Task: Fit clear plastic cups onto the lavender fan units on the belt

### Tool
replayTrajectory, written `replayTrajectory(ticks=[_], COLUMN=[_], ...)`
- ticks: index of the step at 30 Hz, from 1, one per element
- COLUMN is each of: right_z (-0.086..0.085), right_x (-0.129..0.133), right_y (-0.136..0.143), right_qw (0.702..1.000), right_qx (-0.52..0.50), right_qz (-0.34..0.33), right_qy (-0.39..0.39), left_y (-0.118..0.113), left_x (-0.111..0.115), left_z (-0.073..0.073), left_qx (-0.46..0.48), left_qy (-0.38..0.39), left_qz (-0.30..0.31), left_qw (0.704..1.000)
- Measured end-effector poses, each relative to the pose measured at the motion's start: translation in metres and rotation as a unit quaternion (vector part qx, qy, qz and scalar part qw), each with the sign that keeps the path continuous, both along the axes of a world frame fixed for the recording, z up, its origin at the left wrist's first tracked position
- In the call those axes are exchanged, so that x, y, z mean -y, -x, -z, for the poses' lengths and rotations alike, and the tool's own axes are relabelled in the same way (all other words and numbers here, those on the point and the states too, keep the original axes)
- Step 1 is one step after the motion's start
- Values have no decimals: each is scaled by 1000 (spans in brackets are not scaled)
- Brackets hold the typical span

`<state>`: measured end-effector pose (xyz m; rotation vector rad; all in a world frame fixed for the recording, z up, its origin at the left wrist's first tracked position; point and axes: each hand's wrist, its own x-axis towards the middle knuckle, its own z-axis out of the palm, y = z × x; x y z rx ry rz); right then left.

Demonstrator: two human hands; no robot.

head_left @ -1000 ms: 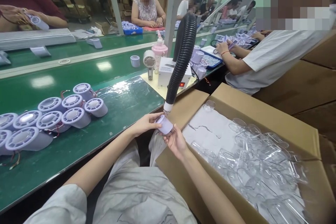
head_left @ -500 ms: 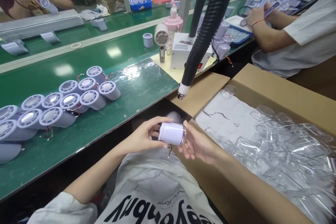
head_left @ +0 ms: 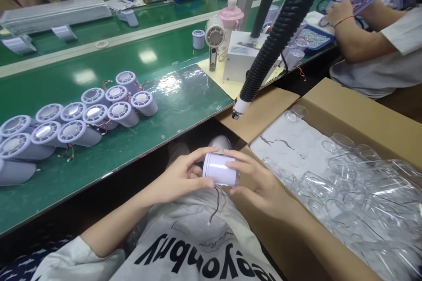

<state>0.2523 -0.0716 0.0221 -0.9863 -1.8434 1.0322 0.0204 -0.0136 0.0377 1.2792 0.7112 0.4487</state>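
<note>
A lavender cylindrical housing [head_left: 217, 169] lies on its side between my hands, above my lap. Around its right part fits a clear plastic cup. My left hand [head_left: 184, 178] grips the left end, thumb below and fingers above. My right hand [head_left: 260, 182] holds the right end through the clear plastic, fingertips across the top and thumb underneath. Thin red and dark wires [head_left: 217, 204] with a small white connector dangle from beneath the housing. Behind my hands, partly hidden, is another pale round thing [head_left: 220, 142].
Several similar housings [head_left: 95, 114] stand in rows on the green bench [head_left: 171, 116]. A black corrugated hose [head_left: 273, 48] with a metal nozzle hangs ahead, beside a white box-shaped device [head_left: 237, 55]. At right, a cardboard box [head_left: 362, 105] holds clear cups [head_left: 372, 184]. Co-workers sit around.
My right hand has turned from palm-up under the cup to fingers over its top. The wires hang lower and more visibly. My view has shifted slightly.
</note>
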Motion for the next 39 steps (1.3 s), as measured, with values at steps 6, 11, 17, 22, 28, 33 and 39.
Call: replayTrajectory(ticks=[6, 11, 17, 22, 28, 33, 39], right_z=[4, 2, 8, 25, 28, 21, 21], right_x=[5, 7, 5, 6, 10, 13, 25], right_y=[1, 2, 10, 18, 11, 11, 14], right_qw=[962, 955, 923, 908, 919, 932, 951], right_qx=[-153, -131, -207, -236, -239, -202, -137], right_qz=[12, 30, 23, 23, 35, 51, 101], right_qy=[227, 264, 324, 346, 313, 297, 257], left_y=[-1, 2, 6, 8, 2, -9, -11], left_x=[-2, -1, -1, -5, -9, 0, 8], left_z=[0, 9, 18, 34, 30, 19, 16], left_qx=[57, 59, 49, 72, 70, -15, -106], left_qy=[-33, 11, 50, 136, 124, -50, -159], left_qz=[32, 46, 34, 47, 79, 33, 14], left_qw=[997, 997, 997, 987, 987, 998, 981])
